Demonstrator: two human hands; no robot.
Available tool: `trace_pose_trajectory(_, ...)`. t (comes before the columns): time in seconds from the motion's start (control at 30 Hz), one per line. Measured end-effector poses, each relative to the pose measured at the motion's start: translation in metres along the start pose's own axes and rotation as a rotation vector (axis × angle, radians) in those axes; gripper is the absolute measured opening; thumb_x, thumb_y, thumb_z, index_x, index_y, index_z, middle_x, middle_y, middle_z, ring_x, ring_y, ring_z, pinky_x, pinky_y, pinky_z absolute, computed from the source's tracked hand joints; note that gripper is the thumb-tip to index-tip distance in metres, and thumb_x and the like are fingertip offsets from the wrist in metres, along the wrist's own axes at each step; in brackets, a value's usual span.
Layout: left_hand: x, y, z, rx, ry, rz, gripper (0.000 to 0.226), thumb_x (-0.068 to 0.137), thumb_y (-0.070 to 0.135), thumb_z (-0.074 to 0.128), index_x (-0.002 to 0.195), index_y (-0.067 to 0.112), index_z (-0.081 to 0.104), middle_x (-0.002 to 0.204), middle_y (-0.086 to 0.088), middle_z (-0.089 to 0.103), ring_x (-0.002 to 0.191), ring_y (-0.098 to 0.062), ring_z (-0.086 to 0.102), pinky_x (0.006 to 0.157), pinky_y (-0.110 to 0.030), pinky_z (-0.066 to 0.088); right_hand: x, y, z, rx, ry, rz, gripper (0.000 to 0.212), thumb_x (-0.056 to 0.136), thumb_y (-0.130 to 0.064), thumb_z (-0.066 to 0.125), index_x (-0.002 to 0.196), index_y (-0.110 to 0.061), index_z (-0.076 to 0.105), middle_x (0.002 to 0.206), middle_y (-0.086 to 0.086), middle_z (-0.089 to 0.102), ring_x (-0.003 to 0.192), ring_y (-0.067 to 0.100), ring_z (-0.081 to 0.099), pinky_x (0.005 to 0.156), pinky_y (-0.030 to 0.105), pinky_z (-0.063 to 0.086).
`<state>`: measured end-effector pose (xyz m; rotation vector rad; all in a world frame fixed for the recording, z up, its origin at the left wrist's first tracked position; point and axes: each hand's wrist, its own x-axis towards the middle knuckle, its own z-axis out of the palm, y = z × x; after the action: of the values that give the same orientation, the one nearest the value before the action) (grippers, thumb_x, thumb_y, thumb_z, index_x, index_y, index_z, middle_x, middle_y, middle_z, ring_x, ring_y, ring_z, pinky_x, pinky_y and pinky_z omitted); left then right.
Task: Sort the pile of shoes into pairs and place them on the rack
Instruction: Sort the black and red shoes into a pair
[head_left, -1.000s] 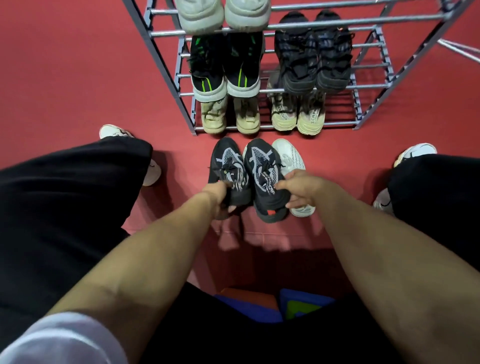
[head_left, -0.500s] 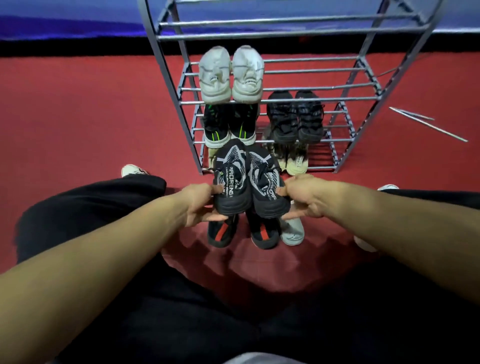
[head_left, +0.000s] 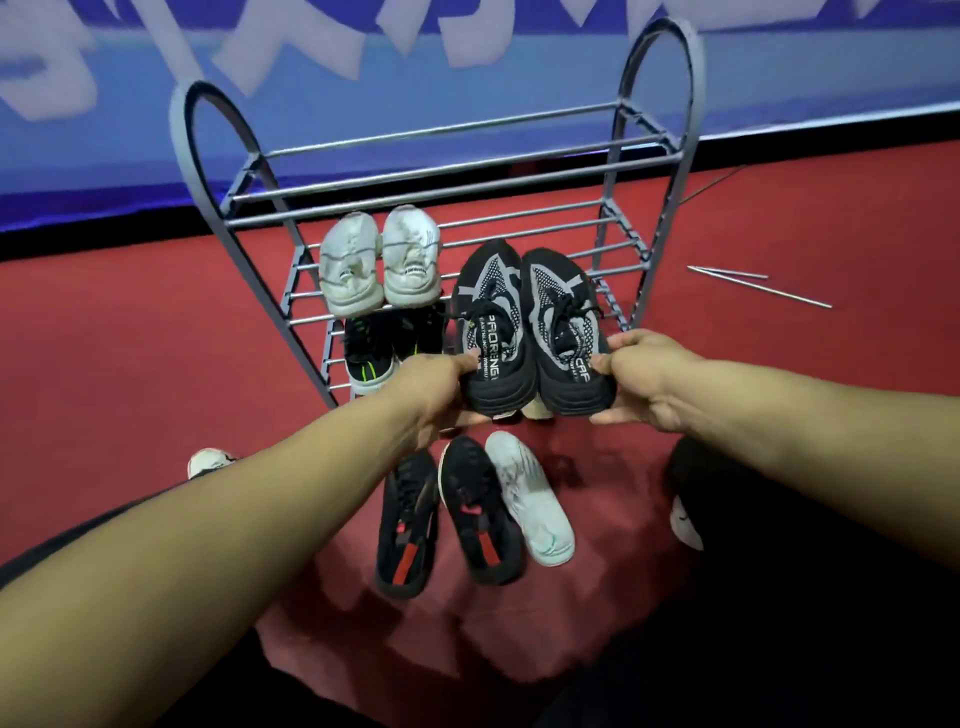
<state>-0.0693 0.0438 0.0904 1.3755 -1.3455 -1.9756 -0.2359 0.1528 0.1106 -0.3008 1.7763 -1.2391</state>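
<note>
Down low, close by: black trouser legs (head_left: 779, 597) on both sides, and a red floor (head_left: 104, 338) between.

On the floor, just ahead: two black shoes with red marks (head_left: 405, 525), side by side, toes pointing away. Touching the right one: one white shoe (head_left: 530, 499), also lying flat.

Above those, held up in the air: a pair of black and grey shoes (head_left: 524, 327), side by side, heels near, toes away. Left hand (head_left: 436, 389) curled tight round the heel of the left shoe. Right hand (head_left: 649, 379) curled tight round the heel of the right shoe. Both shoes up in front of the rack's right side, not set down on it.

Behind: a grey metal rack (head_left: 644, 249) with bar shelves. On its left side, a pair of white shoes (head_left: 379, 260), and under them a pair of black shoes with green stripes (head_left: 374, 353).

Far right on the floor: two thin metal rods (head_left: 753, 283).

At the very back: a blue wall banner (head_left: 467, 78) with blurry white letters.
</note>
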Motion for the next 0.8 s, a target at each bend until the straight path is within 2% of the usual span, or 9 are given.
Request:
trace_pose_trajectory(0.1,0.034,0.020,0.025,-0.045,0.045,0.034,0.016,0.099,0.013,0.046,0.102,0.016,0.061,0.083,-0.005,0.067,0.060,-0.015,0.066,0.058,-0.034,0.059,0.029,-0.027,-0.006,0.085,0.067,-0.053,0.027,0.097,0.000,0.049,0.111,-0.022,0.042,0.091,0.003,0.060,0.067,0.020,0.060,0.071,0.055,0.052)
trace_pose_trajectory(0.17,0.062,0.032,0.036,-0.051,0.075,0.035,0.017,0.099,0.014,0.046,0.107,0.018,0.061,0.089,-0.007,0.069,0.063,-0.017,0.067,0.057,-0.034,0.059,0.048,-0.044,-0.006,0.068,0.090,-0.070,0.018,0.098,-0.001,0.048,0.099,-0.019,0.046,0.083,0.002,0.058,0.065,0.019,0.058,0.078,0.054,0.054)
trace_pose_trajectory(0.23,0.088,0.043,0.043,-0.038,0.108,0.027,0.014,0.098,0.017,0.049,0.106,0.018,0.061,0.100,-0.011,0.069,0.069,-0.022,0.068,0.054,-0.035,0.059,0.070,-0.057,-0.004,0.041,0.099,-0.091,0.020,0.099,-0.001,0.045,0.088,-0.017,0.046,0.077,0.001,0.054,0.069,0.020,0.058,0.084,0.056,0.053)
trace_pose_trajectory(0.37,0.130,0.063,0.051,-0.016,0.179,0.023,0.013,0.097,0.019,0.052,0.106,0.019,0.061,0.095,-0.008,0.066,0.064,-0.021,0.064,0.039,-0.030,0.055,0.114,-0.079,0.000,-0.001,0.101,-0.115,0.016,0.099,0.001,0.044,0.095,-0.014,0.046,0.077,0.001,0.052,0.078,0.023,0.059,0.082,0.056,0.054)
trace_pose_trajectory(0.43,0.150,0.073,0.052,0.006,0.200,0.034,0.012,0.096,0.020,0.054,0.104,0.015,0.063,0.091,-0.007,0.067,0.062,-0.019,0.064,0.036,-0.028,0.053,0.138,-0.089,-0.003,-0.019,0.100,-0.104,0.022,0.099,0.002,0.045,0.081,-0.011,0.047,0.077,0.004,0.054,0.076,0.023,0.060,0.077,0.053,0.055)
trace_pose_trajectory(0.5,0.169,0.082,0.051,0.022,0.208,0.033,0.012,0.095,0.022,0.057,0.093,0.010,0.060,0.093,-0.011,0.067,0.065,-0.024,0.066,0.036,-0.030,0.054,0.163,-0.096,-0.005,-0.082,0.116,-0.113,0.022,0.098,-0.001,0.045,0.079,-0.012,0.049,0.083,0.008,0.058,0.068,0.023,0.060,0.071,0.051,0.056)
trace_pose_trajectory(0.6,0.191,0.090,0.049,0.064,0.202,0.047,0.013,0.096,0.019,0.055,0.085,0.012,0.057,0.100,-0.013,0.067,0.074,-0.030,0.069,0.048,-0.039,0.059,0.192,-0.104,-0.002,-0.195,0.157,-0.127,0.009,0.098,-0.007,0.048,0.094,-0.009,0.055,0.097,0.013,0.062,0.067,0.025,0.064,0.054,0.045,0.059)
trace_pose_trajectory(0.7,0.204,0.088,0.049,0.102,0.177,0.038,0.010,0.097,0.016,0.052,0.091,0.015,0.061,0.107,-0.012,0.065,0.080,-0.032,0.069,0.043,-0.034,0.058,0.206,-0.109,0.005,-0.188,0.148,-0.117,0.010,0.099,-0.007,0.047,0.095,-0.012,0.055,0.093,0.010,0.060,0.062,0.021,0.062,0.033,0.032,0.052)
trace_pose_trajectory(0.8,0.210,0.085,0.049,0.159,0.171,0.019,0.011,0.098,0.017,0.052,0.105,0.014,0.060,0.107,-0.009,0.062,0.087,-0.033,0.068,0.042,-0.032,0.058,0.215,-0.105,0.009,-0.315,0.165,-0.065,0.028,0.098,-0.009,0.048,0.125,-0.009,0.053,0.104,0.019,0.065,0.041,0.027,0.065,0.028,0.028,0.046)
